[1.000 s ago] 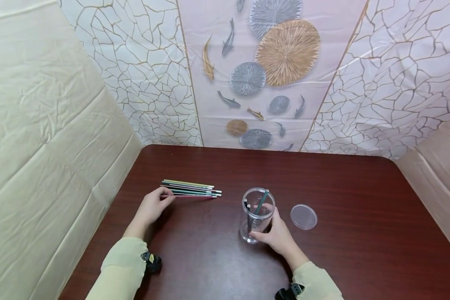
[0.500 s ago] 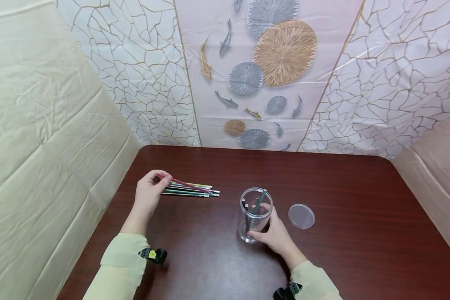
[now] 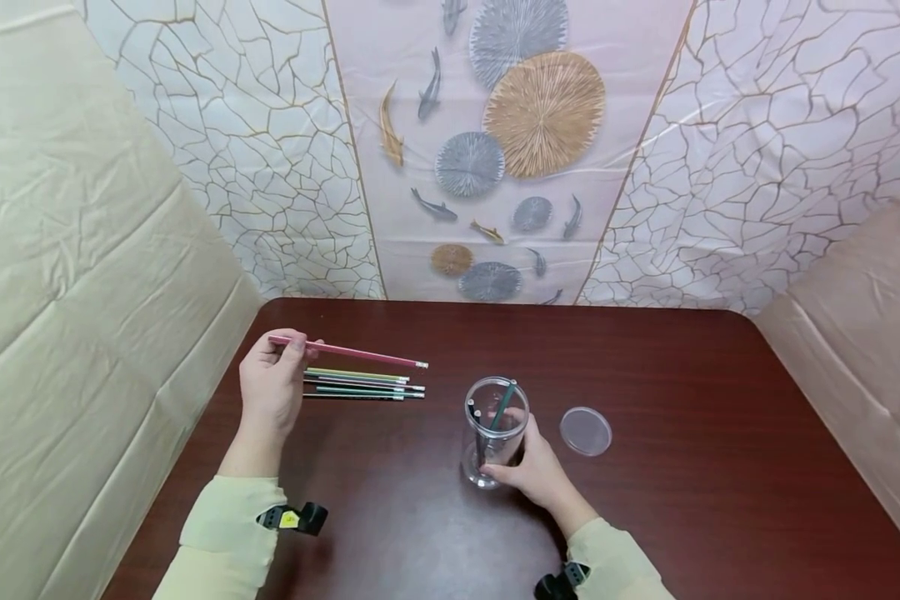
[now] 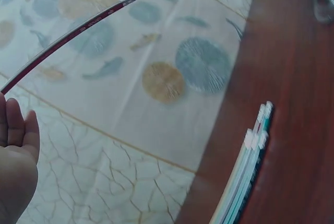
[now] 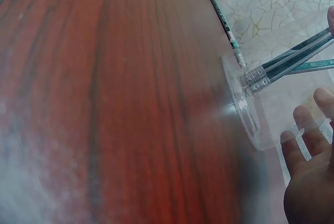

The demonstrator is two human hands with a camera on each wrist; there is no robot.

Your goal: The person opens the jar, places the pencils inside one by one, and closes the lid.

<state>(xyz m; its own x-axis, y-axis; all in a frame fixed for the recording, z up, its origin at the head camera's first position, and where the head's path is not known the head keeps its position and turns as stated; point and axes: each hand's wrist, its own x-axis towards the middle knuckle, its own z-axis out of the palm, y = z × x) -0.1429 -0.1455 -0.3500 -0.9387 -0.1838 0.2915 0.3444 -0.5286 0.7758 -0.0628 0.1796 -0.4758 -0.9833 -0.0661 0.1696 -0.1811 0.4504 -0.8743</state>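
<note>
Desk (image 3: 690,483): rounded far corners, widest stretch to the right. Transparent jar (image 3: 497,450) stands mid-desk, off the far edge, right hand (image 3: 534,475) fingers wrapped round it, three pencils (image 3: 481,443) inside. Pencil row (image 3: 356,384) lies left. Translucent lid (image 3: 586,432) flat, right of jar. Left hand (image 3: 272,387) fingers pinch pink pencil (image 3: 367,354) midair, pale end rightward.

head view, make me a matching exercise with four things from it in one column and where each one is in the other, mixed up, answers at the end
Things
1. pink pencil
2. clear jar
3. round lid
4. loose pencils

Places
A. flat on the table, right of the clear jar
B. in the left hand
C. lying on the table, left of the clear jar
D. held by the right hand

Pairs: 1-B, 2-D, 3-A, 4-C
</note>
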